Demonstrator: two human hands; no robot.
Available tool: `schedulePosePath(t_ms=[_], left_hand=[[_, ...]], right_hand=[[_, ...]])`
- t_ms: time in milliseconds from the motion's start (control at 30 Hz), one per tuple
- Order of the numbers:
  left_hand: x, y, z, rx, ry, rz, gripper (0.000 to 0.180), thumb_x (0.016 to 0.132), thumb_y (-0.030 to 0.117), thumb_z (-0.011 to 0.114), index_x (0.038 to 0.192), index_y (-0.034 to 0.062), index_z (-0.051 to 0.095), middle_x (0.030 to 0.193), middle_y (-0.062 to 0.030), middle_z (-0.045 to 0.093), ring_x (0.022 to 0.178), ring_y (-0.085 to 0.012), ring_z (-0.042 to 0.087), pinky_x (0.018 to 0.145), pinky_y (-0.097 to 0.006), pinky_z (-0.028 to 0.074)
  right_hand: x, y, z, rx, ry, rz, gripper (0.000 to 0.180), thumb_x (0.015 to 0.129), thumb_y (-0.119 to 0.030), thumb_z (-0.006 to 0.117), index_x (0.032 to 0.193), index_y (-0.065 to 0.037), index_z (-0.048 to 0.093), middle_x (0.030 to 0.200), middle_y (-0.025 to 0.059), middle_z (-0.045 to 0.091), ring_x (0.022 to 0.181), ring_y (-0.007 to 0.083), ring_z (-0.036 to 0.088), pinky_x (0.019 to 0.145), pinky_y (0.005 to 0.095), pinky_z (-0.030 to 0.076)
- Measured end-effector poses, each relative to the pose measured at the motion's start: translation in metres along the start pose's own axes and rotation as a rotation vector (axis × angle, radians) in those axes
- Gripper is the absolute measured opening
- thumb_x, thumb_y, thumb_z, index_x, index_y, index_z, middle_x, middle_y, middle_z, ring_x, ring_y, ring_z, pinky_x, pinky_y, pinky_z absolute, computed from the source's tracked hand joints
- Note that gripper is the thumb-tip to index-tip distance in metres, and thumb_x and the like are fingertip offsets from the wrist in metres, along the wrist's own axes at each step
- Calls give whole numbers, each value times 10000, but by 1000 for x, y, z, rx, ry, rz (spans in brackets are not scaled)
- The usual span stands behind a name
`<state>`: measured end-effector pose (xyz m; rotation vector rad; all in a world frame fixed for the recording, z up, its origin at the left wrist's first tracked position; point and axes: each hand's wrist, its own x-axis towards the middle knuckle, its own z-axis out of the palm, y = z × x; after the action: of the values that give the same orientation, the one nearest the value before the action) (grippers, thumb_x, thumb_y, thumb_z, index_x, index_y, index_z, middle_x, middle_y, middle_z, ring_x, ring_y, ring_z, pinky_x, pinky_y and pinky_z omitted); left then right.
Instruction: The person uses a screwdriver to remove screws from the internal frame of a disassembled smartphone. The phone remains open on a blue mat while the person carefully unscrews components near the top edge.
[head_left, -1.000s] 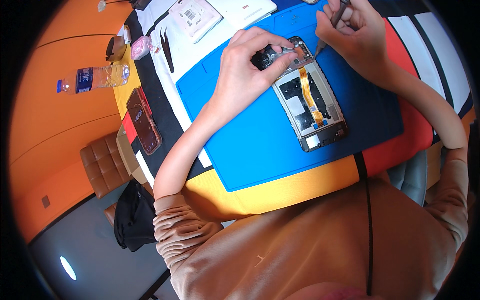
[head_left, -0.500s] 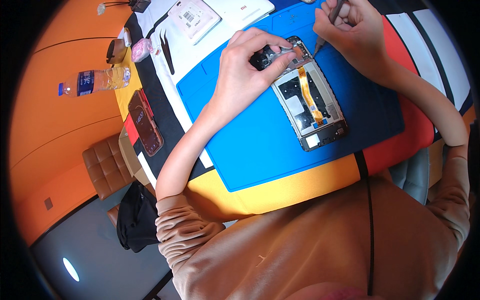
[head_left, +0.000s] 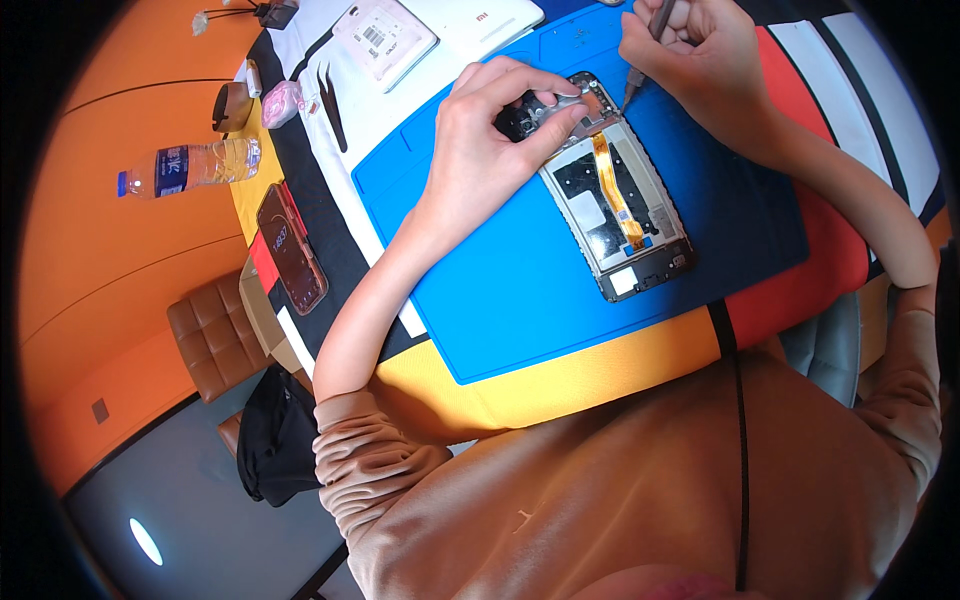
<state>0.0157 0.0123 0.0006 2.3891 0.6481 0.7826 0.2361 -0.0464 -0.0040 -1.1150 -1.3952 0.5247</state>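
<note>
In the head view, an opened phone (head_left: 590, 212) lies on the blue mat (head_left: 490, 310), a yellow ribbon cable (head_left: 618, 200) running down its middle. The left hand (head_left: 478, 140) is closed in a pinch, thumb and fingertips on the phone's upper part. The right hand (head_left: 705, 70) pinches a dark, slim tool (head_left: 636, 77), its tip by the phone's upper right edge; whether they touch I cannot tell. To the left are black tweezers (head_left: 333, 115), another phone (head_left: 292, 250) and a water bottle (head_left: 205, 168)
</note>
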Motion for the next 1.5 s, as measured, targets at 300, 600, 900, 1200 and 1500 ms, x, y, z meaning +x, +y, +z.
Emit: schedulePosePath(t_ms=[300, 600, 900, 1200, 1500], left_hand=[[0, 0, -1, 8, -11, 1, 179, 838, 175, 821, 996, 94, 797, 865, -20, 675, 833, -168, 573, 764, -306, 476], [-1, 1, -3, 29, -55, -28, 191, 861, 174, 813, 1032, 91, 796, 917, -18, 681, 884, -133, 574, 804, -276, 472], [0, 1, -3, 25, -55, -22, 189, 865, 180, 812, 1026, 83, 793, 920, -27, 687, 912, -147, 600, 863, -296, 475], [-2, 2, -3, 19, -58, -53, 182, 866, 187, 816, 1021, 94, 797, 924, -23, 689, 916, -148, 603, 864, -297, 476], [-1, 0, -2, 28, -48, -24, 176, 870, 195, 814, 1016, 98, 797, 924, -24, 696, 929, -154, 611, 888, -305, 478]], right_hand=[[-3, 1, -2, 31, -52, -56, 287, 851, 98, 662, 936, -99, 472, 674, -104, 457, 557, -67, 381, 498, 150, 281], [-7, 2, 0, 144, -53, -31, 302, 860, 116, 658, 938, -102, 464, 697, -114, 455, 556, -78, 365, 489, 141, 254], [-9, 8, -2, 108, -65, -162, 307, 860, 124, 664, 934, -89, 457, 705, -108, 456, 547, -78, 352, 476, 143, 233], [-12, 4, -3, 47, -53, -159, 306, 868, 111, 671, 931, -103, 461, 702, -119, 439, 543, -79, 328, 477, 141, 222], [-12, 4, -4, -113, -34, -292, 281, 874, 91, 686, 923, -88, 475, 670, -127, 403, 526, -70, 311, 474, 159, 206]])
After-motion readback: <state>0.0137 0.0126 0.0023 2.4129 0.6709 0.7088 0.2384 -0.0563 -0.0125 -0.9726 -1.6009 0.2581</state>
